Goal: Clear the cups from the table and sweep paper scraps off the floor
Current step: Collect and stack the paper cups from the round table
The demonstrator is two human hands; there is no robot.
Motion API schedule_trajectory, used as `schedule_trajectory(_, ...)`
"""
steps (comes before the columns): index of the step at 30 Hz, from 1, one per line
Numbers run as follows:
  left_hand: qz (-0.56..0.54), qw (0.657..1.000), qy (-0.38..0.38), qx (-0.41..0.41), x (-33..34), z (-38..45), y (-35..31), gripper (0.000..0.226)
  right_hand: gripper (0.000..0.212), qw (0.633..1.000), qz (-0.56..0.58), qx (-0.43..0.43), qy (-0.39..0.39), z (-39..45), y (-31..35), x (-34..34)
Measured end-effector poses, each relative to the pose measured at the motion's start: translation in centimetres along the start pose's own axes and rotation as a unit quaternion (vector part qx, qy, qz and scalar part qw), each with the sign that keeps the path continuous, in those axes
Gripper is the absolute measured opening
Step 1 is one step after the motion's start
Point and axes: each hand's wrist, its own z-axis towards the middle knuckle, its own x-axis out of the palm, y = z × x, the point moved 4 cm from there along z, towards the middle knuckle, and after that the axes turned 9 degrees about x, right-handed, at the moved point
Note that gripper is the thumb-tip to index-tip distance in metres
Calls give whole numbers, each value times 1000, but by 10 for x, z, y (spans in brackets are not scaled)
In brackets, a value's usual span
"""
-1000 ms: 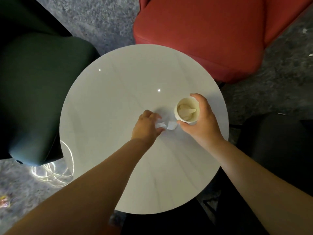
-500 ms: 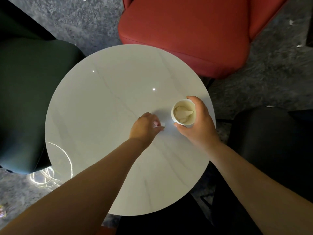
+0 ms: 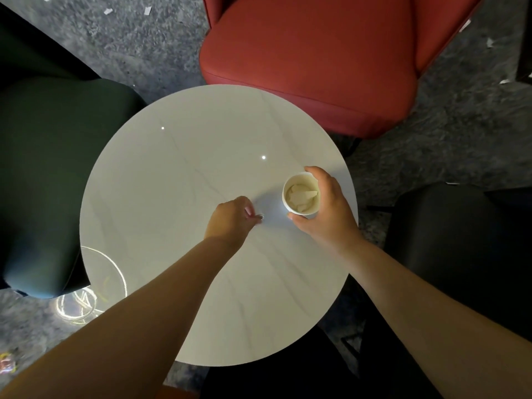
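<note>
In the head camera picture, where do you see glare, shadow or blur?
Head view: two small bright glints on the glossy round table, and a ring-shaped reflection near its left edge; a soft shadow lies between the left hand and the paper cup; the chairs are dim, and the floor at the top left looks smeared.

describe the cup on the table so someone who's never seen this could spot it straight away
Start at the round white table between the chairs and look to its right edge, nearest the black chair. The right hand grips a white paper cup there. It is the only cup, with crumpled paper inside.
</note>
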Motion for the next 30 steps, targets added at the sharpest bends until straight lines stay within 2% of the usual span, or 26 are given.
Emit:
schedule_trajectory(3, -114, 985, -126, 0, -25, -13, -17, 26, 85, 1000, -12, -6, 14, 2, 1, -1)
schedule_trajectory(5, -170, 970, -172, 13, -38, -19, -37, 26, 86, 1000, -18, -4, 23, 2, 3, -1)
schedule_trajectory(9, -219, 963, -144, 66, -43, -20, -74, 22, 87, 999, -13, 0, 43, -2, 8, 2)
schedule_trajectory(13, -175, 977, -86, 86, -39, -19, -86, 24, 86, 999, -2, 0, 46, -4, 12, 1)
schedule_trajectory(16, -161, 978, -98, 86, -47, -24, -79, 22, 87, 999, -8, -8, 42, -7, 17, -4)
schedule_trajectory(22, -101, 983, -147, 50, -69, -51, -41, 10, 88, 997, -40, -23, 55, -17, 27, -9)
schedule_trajectory(27, 9, 994, -107, -12, -74, -97, 9, 12, 87, 993, -65, -48, 85, -33, 43, -2)
schedule_trajectory(30, 30, 994, -83, -67, -74, -138, 39, 20, 87, 989, -72, -68, 112, -47, 58, 5)
